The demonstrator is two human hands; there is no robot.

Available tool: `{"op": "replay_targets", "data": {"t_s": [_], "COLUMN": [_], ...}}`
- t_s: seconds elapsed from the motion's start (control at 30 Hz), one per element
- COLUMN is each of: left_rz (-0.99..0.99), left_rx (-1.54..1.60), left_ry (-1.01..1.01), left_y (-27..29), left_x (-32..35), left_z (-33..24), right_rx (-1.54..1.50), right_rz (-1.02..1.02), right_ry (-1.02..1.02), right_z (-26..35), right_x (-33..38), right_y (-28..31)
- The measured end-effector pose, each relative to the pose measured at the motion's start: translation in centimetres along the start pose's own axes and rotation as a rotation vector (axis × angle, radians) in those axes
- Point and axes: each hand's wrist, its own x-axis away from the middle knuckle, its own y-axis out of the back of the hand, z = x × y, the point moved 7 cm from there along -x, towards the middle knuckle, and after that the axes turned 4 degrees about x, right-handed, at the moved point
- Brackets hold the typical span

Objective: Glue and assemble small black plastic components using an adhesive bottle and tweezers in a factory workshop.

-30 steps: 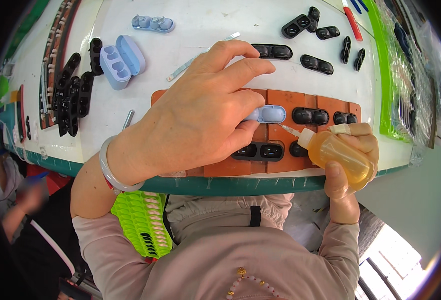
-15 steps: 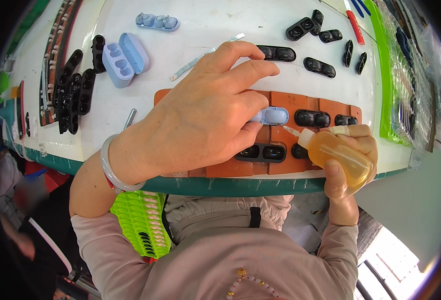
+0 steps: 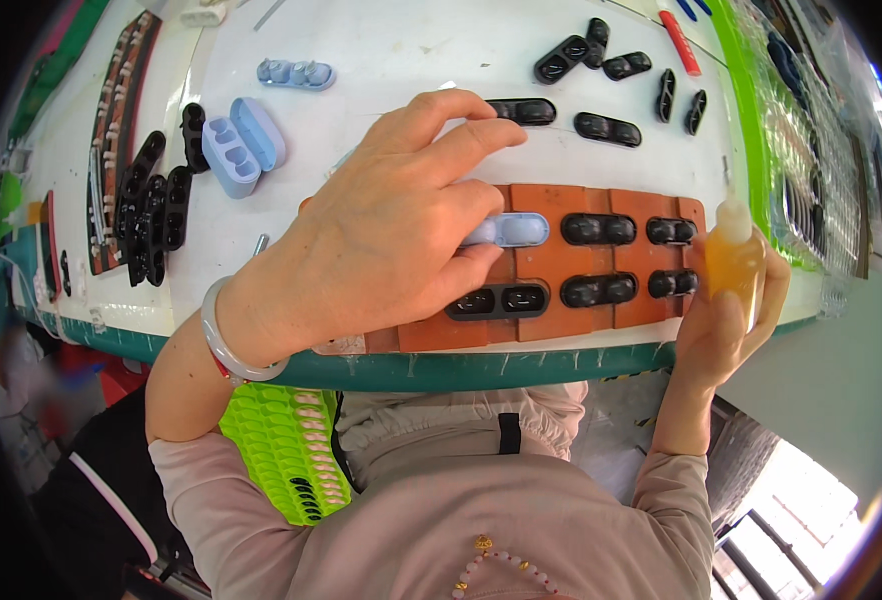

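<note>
An orange fixture block [image 3: 536, 320] lies at the near edge of the table. On its upper row sits a pale blue earbud-case insert [image 3: 523, 230]. My left hand [image 3: 391, 220] reaches over the block, thumb and a finger closed on the left end of that insert, which they hide; its upper fingers are stretched out. My right hand [image 3: 726, 320] grips a small squeeze bottle [image 3: 733, 265] of amber liquid just off the block's right end. The bottle stands nearly upright with its tip up. Glossy black inserts [image 3: 599, 229] fill other places on the block.
Behind the block lie loose black inserts [image 3: 608, 129]. An open pale blue earbud case [image 3: 244, 147] and a pale blue insert [image 3: 297, 74] are on the left, beside stacked black pieces [image 3: 151, 215]. A red-handled tool [image 3: 679, 43] lies far right. A green tray [image 3: 281, 450] is below the table edge.
My right hand has drawn the squeeze bottle away to the right from the pale blue insert and turned it tip up. My left hand stays at the insert. The whole view has shifted slightly.
</note>
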Motion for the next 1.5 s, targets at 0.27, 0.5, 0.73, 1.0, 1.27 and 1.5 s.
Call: {"op": "replay_targets", "data": {"t_s": [0.27, 0.5, 0.73, 1.0, 1.27, 1.5], "left_rz": [0.194, 0.232, 0.288, 0.05, -0.425, -0.995], "left_rx": [-0.169, -0.198, -0.133, 0.072, 0.31, 0.198], "left_ry": [-0.119, -0.156, -0.114, -0.057, 0.566, 1.163], "left_y": [-0.5, -1.1, -0.8, 6.0, 16.8, 24.8], "left_x": [-2.4, -2.8, -3.5, 0.5, 19.5, 41.8], "left_z": [-1.8, -1.5, -0.4, -0.4, 3.2, 7.7], "right_rx": [0.132, 0.216, 0.254, 0.287, 0.65, 0.841], "right_rz": [-0.261, -0.085, -0.06, 0.037, 0.044, -0.236], "right_ry": [0.01, 0.055, -0.002, 0.008, 0.032, 0.196], "right_z": [-1.7, -5.0, -8.4, -14.5, -10.7, -3.0], "right_x": [-2.3, -7.4, -8.7, -9.3, -7.5, -5.3], "right_y": [5.5, 2.8, 4.1, 4.0, 5.9, 6.9]}}
